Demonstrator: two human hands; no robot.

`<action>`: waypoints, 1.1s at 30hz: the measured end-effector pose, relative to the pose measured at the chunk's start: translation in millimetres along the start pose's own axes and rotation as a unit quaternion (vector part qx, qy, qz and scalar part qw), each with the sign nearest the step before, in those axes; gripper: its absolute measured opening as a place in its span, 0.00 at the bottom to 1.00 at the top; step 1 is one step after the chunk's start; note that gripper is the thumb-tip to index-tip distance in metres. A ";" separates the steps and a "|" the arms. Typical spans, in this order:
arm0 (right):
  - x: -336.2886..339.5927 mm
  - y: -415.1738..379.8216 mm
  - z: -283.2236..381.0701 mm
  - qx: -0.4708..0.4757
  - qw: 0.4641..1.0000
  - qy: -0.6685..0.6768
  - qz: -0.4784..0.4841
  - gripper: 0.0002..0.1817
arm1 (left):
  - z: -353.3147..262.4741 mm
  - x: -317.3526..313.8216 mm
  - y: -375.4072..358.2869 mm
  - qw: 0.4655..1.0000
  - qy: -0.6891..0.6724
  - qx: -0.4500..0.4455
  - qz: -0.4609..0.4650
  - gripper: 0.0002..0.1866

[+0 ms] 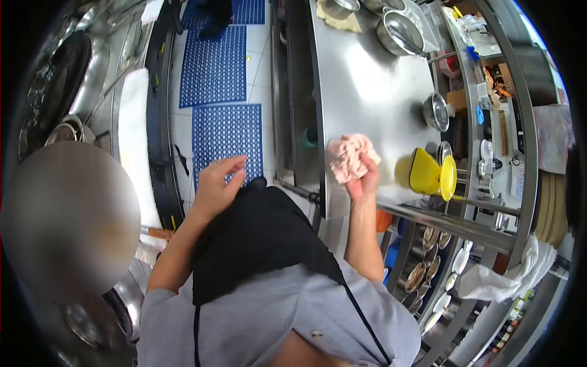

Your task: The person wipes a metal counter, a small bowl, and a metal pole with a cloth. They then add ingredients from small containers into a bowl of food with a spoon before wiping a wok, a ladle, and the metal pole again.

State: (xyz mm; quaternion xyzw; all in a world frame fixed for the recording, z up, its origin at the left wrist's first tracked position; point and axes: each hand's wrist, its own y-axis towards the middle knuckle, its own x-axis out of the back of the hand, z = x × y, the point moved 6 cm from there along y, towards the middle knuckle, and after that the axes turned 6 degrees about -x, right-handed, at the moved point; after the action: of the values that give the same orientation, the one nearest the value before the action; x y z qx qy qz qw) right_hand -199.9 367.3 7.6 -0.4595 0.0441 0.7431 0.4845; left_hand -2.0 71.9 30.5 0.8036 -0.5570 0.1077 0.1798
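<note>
My right hand (365,178) grips a crumpled pale pink cloth (350,158) at the near edge of the steel worktable (373,101). The fingers are partly hidden by its folds, and whether the cloth touches the tabletop is hard to tell. My left hand (221,185) hangs in the air before my black apron (257,244), over the floor mat. Its fingers point right with the thumb apart, and it holds nothing. To the right of the cloth, yellow plastic scoops or containers (425,171) stand on the table's right side.
Metal bowls (400,32) stand at the table's far end, and a smaller bowl (436,112) sits by its right edge. Blue perforated mats (214,64) lie along the aisle. A stove side with a dark wok (58,85) runs along the left. A white towel (510,275) hangs at right.
</note>
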 end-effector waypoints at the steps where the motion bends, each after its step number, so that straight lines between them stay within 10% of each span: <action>1: 7.4 -0.8 4.2 0.006 1.000 0.002 -0.011 0.28 | 2.9 6.4 -11.1 1.000 -0.006 0.011 -0.018 0.16; 20: 60.9 -140.3 -6.3 0.140 0.976 0.016 -0.165 0.26 | 10.1 39.9 -94.2 0.995 -0.088 0.040 -0.011 0.14; 33: 94.7 -173.4 -52.0 0.339 0.841 -0.114 -0.407 0.15 | 5.1 47.1 -98.9 0.998 -0.063 0.018 -0.002 0.12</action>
State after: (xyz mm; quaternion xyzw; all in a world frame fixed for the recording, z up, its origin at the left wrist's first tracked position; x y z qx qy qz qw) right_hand -45.0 496.5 -25.1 -0.1549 0.0471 0.4651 0.8703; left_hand 107.1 60.6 26.7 0.8132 -0.5633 0.0667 0.1305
